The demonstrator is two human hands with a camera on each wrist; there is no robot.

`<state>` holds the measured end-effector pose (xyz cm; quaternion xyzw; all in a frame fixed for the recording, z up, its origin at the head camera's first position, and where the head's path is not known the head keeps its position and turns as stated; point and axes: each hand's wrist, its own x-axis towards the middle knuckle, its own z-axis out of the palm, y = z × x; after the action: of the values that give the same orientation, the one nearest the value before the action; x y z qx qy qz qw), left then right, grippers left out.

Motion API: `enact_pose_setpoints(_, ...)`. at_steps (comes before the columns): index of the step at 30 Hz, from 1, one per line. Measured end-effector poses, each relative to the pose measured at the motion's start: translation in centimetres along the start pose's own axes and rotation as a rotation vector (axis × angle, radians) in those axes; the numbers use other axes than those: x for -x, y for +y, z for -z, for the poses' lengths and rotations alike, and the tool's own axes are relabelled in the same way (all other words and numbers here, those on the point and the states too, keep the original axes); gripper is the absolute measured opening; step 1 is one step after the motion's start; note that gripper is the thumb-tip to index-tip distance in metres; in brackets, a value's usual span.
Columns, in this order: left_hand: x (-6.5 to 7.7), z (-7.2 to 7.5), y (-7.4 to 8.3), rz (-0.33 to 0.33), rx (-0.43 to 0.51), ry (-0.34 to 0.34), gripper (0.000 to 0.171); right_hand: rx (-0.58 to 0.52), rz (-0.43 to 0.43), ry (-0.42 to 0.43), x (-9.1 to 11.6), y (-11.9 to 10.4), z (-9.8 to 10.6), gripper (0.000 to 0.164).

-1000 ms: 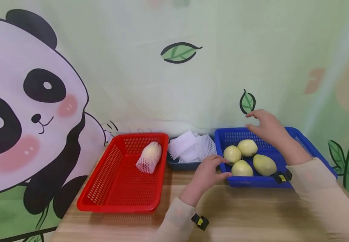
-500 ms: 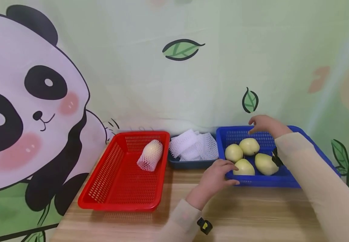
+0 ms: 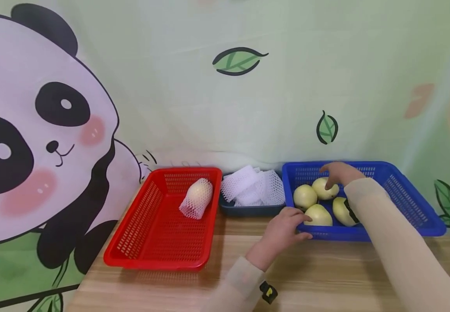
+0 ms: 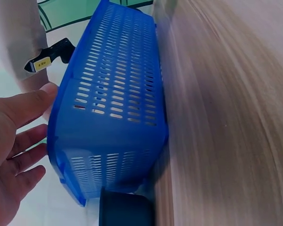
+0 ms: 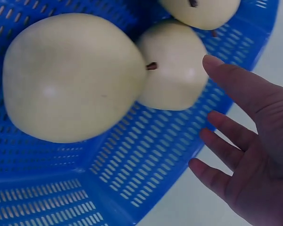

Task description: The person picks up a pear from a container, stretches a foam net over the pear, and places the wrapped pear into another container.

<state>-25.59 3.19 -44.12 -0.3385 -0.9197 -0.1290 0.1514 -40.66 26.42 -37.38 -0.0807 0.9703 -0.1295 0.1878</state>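
Several pale yellow pears lie in the left half of a blue basket [image 3: 416,208]. My right hand [image 3: 343,173] reaches over its back rim, fingers spread and loosely bent, thumb tip right at the back pear [image 3: 322,187]. In the right wrist view, that hand [image 5: 254,146] is beside the pears, with a large pear [image 5: 75,77] nearest the camera. My left hand [image 3: 283,229] is at the front-left corner, fingertips overlapping the front pear [image 3: 318,215]. The left wrist view has this hand's thumb [image 4: 35,101] at the basket's rim, its fingers loosely spread.
A red basket [image 3: 109,255] at the left holds one pear in a white foam net [image 3: 196,199]. Between the baskets, a dark blue tray [image 3: 248,211] carries white foam nets [image 3: 244,184]. Behind the wooden table [image 3: 326,273] hangs a panda-print backdrop [image 3: 162,95].
My right hand has come down from above the blue basket's back rim to the back pear. My left hand has shifted right to the front pear. The view has turned slightly.
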Motion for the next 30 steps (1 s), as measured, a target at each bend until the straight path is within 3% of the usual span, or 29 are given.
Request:
enact_pose_setpoints(5, 0.1, -0.1, 0.0, 0.003, 0.008, 0.005, 0.028, -0.053, -0.042, -0.028, -0.6, 0.4, -0.5, 0.075)
enact_pose_setpoints(9, 0.3, -0.2, -0.1, 0.003, -0.006, 0.031, 0.022, -0.060, -0.025, -0.025, -0.8, 0.3, -0.9, 0.077)
enact_pose_setpoints(18, 0.5, -0.5, -0.7, 0.004, -0.015, 0.070, 0.019, 0.037, 0.025, 0.004, -1.9, -0.5, -2.2, 0.079)
enact_pose_setpoints(25, 0.2, -0.6, -0.6, 0.010, 0.013, 0.074, 0.020, 0.176, 0.059, 0.070, -1.4, -0.4, -3.0, 0.074)
enact_pose_setpoints(30, 0.1, -0.6, -0.5, 0.009, 0.026, 0.082, 0.020, 0.190, 0.083, 0.119, -1.1, -0.1, -3.6, 0.071)
